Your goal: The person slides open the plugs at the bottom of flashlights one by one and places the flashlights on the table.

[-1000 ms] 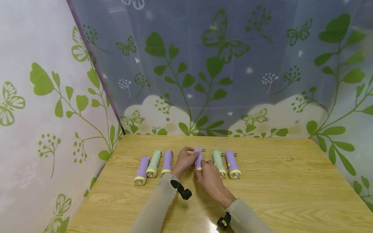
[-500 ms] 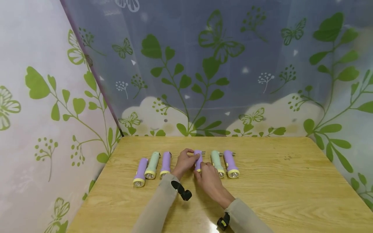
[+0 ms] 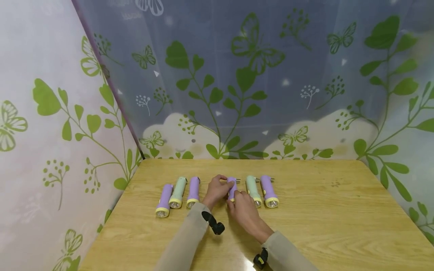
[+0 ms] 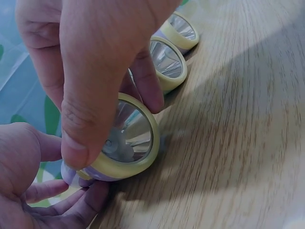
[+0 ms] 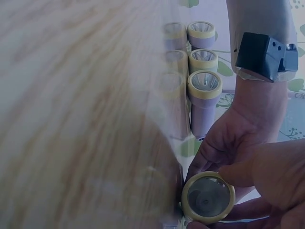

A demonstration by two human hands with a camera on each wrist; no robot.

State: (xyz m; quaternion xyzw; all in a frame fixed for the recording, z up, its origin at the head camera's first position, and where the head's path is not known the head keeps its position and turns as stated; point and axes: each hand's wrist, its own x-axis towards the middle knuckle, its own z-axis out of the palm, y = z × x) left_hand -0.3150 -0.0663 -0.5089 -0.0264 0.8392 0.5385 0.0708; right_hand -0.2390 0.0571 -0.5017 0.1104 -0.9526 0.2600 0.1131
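Note:
Both hands are on one purple flashlight [image 3: 232, 192] with a yellow head ring, at the middle of the row. Its plug prongs point right at the far end, and its lens [image 4: 136, 138] faces the person. My left hand [image 3: 215, 191] grips the body from the left, thumb laid on top. My right hand [image 3: 245, 207] holds the lens end, with the thumb on the near left side and fingers over the top. In the right wrist view the yellow ring [image 5: 187, 198] sits between the hands, low over the table. Fingers hide much of the body.
To the left lie a purple flashlight [image 3: 165, 197], a green one [image 3: 178, 190] and another purple one [image 3: 194, 188]. A green flashlight [image 3: 252, 186] and a purple one [image 3: 268, 187], both with prongs out, lie right. The wooden table [image 3: 339, 218] meets patterned curtains behind.
The left hand and the held flashlight have shifted slightly right, nearer the green one. Both hands keep their hold, and the head view has moved a little.

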